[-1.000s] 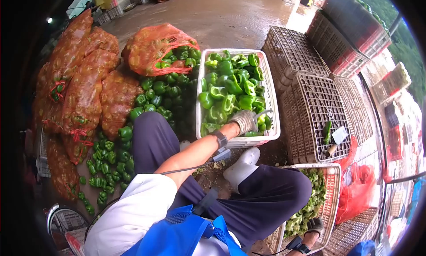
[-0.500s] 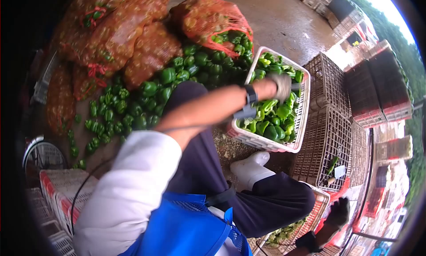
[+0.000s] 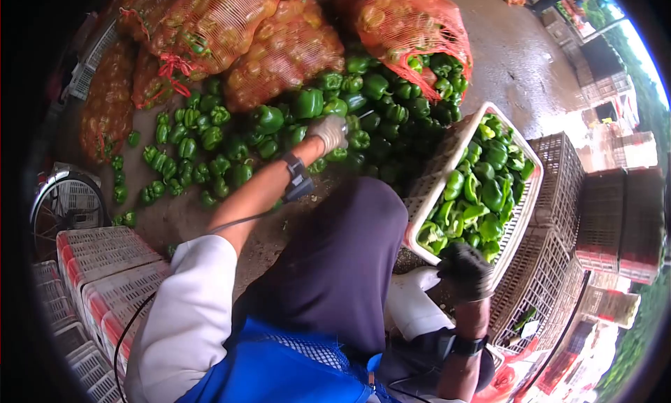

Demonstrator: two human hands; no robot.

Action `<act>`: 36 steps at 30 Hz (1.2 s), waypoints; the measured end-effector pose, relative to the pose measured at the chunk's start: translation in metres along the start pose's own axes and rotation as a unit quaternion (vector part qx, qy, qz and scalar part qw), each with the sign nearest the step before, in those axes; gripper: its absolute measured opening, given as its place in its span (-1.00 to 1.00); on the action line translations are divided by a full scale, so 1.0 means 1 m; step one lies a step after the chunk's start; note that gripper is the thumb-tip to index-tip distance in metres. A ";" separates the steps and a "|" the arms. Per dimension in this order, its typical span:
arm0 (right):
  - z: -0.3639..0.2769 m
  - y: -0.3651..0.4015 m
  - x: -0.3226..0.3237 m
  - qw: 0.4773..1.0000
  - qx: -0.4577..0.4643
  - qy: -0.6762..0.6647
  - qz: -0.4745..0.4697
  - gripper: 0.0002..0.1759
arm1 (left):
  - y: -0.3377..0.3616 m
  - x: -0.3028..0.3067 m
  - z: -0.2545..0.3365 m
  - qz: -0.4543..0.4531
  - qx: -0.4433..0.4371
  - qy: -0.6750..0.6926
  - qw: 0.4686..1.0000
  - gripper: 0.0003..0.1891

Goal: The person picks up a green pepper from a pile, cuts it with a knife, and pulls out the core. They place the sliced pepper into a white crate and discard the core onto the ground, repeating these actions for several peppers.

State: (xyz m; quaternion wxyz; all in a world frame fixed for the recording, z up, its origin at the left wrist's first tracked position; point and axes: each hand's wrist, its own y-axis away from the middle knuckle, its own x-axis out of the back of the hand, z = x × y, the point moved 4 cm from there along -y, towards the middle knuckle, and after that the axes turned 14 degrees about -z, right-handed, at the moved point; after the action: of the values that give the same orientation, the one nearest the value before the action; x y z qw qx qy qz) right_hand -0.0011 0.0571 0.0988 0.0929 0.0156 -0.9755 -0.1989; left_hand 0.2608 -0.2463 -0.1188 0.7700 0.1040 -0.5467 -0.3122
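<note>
My left hand (image 3: 328, 134), in a light glove, is among whole green bell peppers (image 3: 307, 103) heaped on the floor. Its fingers are wrapped round a small knife, whose thin blade (image 3: 365, 113) points away over the heap. My right hand (image 3: 465, 269), in a dark glove, is at the near corner of a white crate (image 3: 521, 243); its fingers blend into one dark shape. Green peppers (image 3: 482, 188), several cut or broken open, fill this tilted crate close to its rim.
Orange mesh sacks (image 3: 283, 53) lie behind the heap, one open sack (image 3: 412, 32) spilling peppers. Stacked crates (image 3: 538, 277) stand at the right, and more crates (image 3: 105, 253) at the left beside a wheel (image 3: 70, 204). A white boot (image 3: 412, 301) stands by the crate.
My left hand has moved from above the crate leftwards to the pepper heap. My right hand has risen from the lower right to the crate's near corner. The view has shifted.
</note>
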 end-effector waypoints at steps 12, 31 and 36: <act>0.087 -0.062 -0.037 0.992 -0.083 -0.063 -0.067 -0.65 | -0.105 -0.067 0.045 -0.002 0.034 -0.109 0.993 -0.65; 0.076 -0.071 -0.033 0.979 -0.033 -0.199 -0.029 -0.63 | -0.012 -0.029 0.084 -0.072 -0.212 0.292 0.930 -0.45; 0.043 -0.079 -0.023 0.842 -0.056 -0.525 -0.112 -0.44 | 0.085 0.083 0.183 -0.027 -0.466 0.278 0.840 -0.46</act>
State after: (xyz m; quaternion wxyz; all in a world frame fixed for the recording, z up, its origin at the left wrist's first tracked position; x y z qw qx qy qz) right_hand 0.0133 0.0023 0.0248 -0.4554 0.0132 -0.8571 -0.2403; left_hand 0.1433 -0.1958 0.0585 0.8384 -0.1694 -0.0968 -0.5089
